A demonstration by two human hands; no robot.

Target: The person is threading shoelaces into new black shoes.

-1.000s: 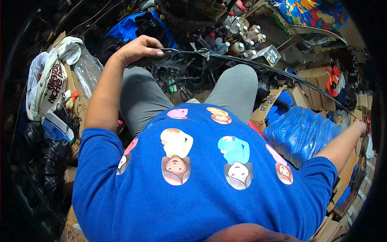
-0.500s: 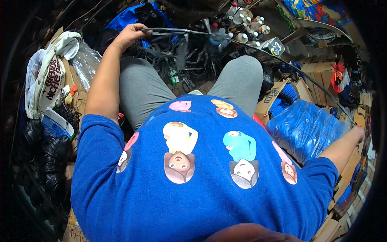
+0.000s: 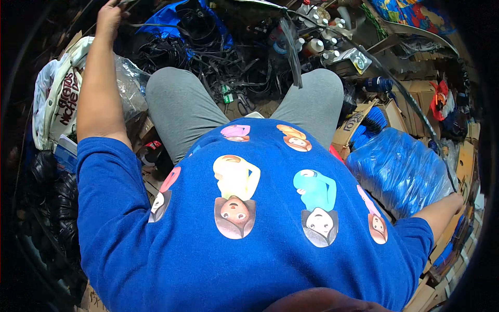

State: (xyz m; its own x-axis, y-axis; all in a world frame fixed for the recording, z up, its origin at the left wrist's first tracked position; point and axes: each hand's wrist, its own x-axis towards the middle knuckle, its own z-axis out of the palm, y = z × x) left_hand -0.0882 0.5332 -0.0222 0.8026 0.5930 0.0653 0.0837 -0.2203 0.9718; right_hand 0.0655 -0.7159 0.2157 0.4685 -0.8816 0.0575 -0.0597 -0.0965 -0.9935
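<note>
A long dark plastic strip (image 3: 403,92) stretches in an arc from one hand to the other, running partly past the top edge of the view. My left hand (image 3: 110,20) is raised at the upper left, its fingers closed on the strip's end. Low at the far right, my right hand (image 3: 455,203) is closed where the strip's other end runs into it; its fingers are mostly hidden. A dark, flat loose piece (image 3: 292,54) hangs from the strip above my right knee. Between and beyond my knees lies a tangled heap of black strips (image 3: 244,67).
Several plastic bottles (image 3: 313,47) stand beyond my right knee. Scissors (image 3: 245,104) lie between my legs. A blue bundle in clear plastic (image 3: 397,169) sits by my right arm, near cardboard (image 3: 416,99). At left are a white cloth bag (image 3: 54,99) and clear plastic (image 3: 130,86).
My left hand has moved up and outward to the left, drawing the strip farther up. My right hand has dropped slightly. The hanging piece has shifted to the right.
</note>
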